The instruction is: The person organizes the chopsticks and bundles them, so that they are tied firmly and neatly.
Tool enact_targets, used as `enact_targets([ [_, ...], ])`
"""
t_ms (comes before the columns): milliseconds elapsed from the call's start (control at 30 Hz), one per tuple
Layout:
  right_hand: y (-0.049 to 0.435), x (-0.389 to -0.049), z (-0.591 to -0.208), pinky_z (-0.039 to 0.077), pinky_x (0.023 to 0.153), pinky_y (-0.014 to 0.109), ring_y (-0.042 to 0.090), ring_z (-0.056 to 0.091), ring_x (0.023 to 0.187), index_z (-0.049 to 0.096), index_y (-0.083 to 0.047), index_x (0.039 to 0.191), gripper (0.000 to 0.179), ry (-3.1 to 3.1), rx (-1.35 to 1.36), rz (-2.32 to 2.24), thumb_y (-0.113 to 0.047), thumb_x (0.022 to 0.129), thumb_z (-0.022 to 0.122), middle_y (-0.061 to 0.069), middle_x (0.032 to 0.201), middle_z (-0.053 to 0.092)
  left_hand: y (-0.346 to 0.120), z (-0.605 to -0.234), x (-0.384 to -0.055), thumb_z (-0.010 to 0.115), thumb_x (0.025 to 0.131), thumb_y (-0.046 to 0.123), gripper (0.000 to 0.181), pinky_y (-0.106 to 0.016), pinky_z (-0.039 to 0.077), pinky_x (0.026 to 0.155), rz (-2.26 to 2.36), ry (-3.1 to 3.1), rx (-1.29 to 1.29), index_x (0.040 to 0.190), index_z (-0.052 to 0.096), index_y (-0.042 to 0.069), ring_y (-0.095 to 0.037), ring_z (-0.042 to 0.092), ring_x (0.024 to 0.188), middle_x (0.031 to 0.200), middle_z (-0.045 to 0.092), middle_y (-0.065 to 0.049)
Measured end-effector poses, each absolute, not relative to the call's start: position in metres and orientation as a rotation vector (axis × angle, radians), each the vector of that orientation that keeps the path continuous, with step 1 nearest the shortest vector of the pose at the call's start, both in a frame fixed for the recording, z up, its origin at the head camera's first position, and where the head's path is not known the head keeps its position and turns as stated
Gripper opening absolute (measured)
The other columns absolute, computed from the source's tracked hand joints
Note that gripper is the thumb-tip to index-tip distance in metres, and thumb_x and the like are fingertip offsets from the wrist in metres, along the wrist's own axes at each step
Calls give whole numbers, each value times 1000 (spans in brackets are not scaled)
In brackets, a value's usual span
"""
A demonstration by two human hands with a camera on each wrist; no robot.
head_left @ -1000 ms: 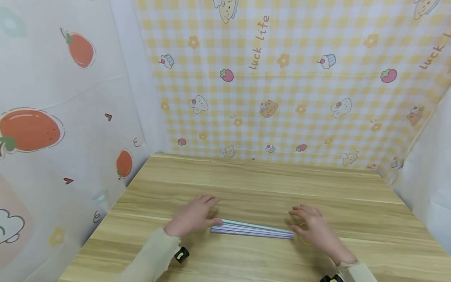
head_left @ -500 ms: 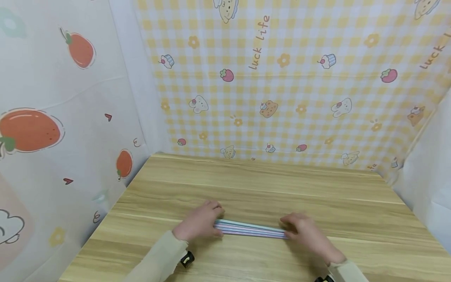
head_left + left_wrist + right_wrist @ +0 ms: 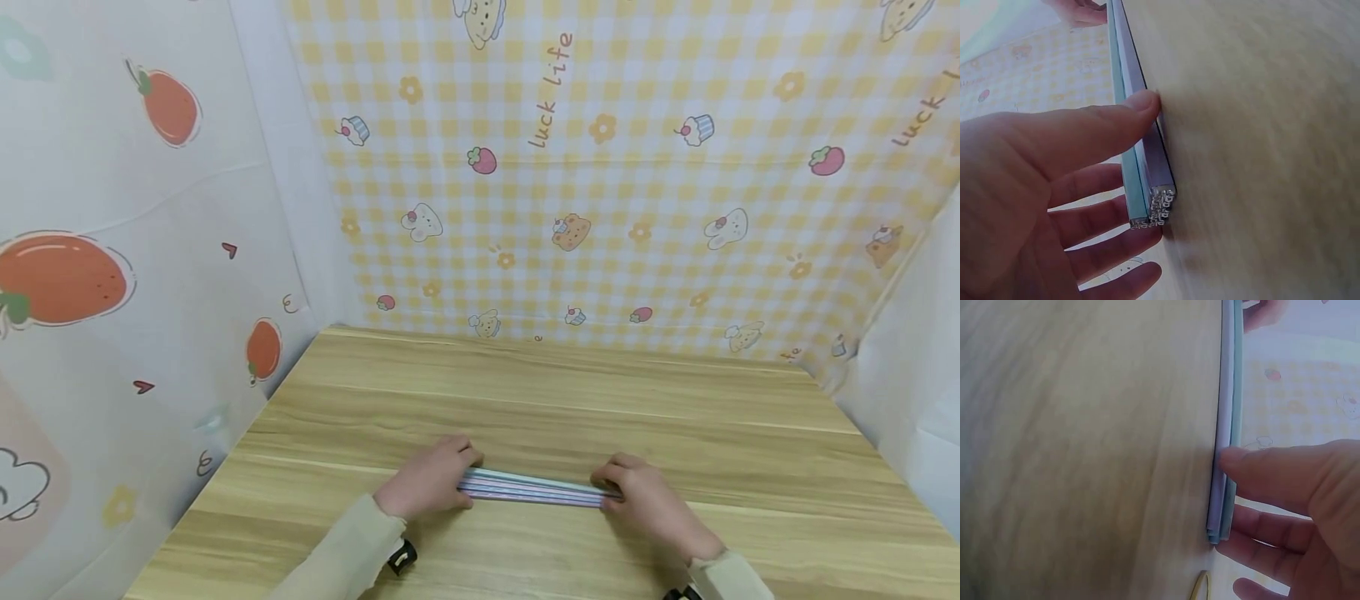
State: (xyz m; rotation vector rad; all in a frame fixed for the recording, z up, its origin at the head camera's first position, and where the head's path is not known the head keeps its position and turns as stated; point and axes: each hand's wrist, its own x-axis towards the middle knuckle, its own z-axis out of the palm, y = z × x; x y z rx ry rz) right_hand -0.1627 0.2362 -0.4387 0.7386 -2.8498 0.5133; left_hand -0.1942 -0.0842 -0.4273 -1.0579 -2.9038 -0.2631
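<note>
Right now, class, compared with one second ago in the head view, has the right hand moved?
Yes: the right hand has shifted leftward and slightly farther from the checked cloth behind the table.

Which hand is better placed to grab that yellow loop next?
The right hand, I think: the right wrist view shows the yellow loop just past its end of the bundle, while the left hand holds the opposite end. The right would likely have to let go first.
</note>
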Motion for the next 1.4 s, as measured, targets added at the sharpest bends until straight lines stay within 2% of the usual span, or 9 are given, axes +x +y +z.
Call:
enact_targets([
  [233, 235, -163, -442, 48, 64, 21, 5, 53, 76, 70, -7, 94, 24, -2858, 744, 536, -7, 72, 78, -6, 85, 57, -82, -429, -194, 82, 70, 31, 47, -27, 50, 78, -211, -2886, -1061, 109, 64, 13, -11, 55, 89, 99, 59, 3],
  [533, 235, -162, -442, 46, 61, 22, 4, 50, 73, 68, -8, 88, 22, -2814, 768, 550, -4, 70, 79, -8, 81, 56, -81, -428, -194, 82, 72, 32, 40, -22, 47, 69, -207, -2910, -1063, 103, 68, 11, -7, 47, 80, 91, 54, 5],
  [900, 236, -162, -445, 43, 59, 20, 3, 45, 71, 61, -13, 78, 25, -2785, 751, 524, -2, 67, 80, -9, 78, 51, -81, -427, -194, 81, 72, 31, 31, -22, 45, 67, -177, -2887, -1090, 93, 66, 14, -7, 44, 78, 85, 51, 8],
  [1400, 235, -160, -445, 41, 58, 19, 1, 42, 70, 59, -13, 80, 24, -2818, 772, 558, -2, 71, 78, -8, 79, 49, -78, -426, -193, 81, 72, 32, 28, -24, 47, 71, -152, -2924, -1075, 85, 62, 16, -7, 49, 78, 82, 53, 8],
])
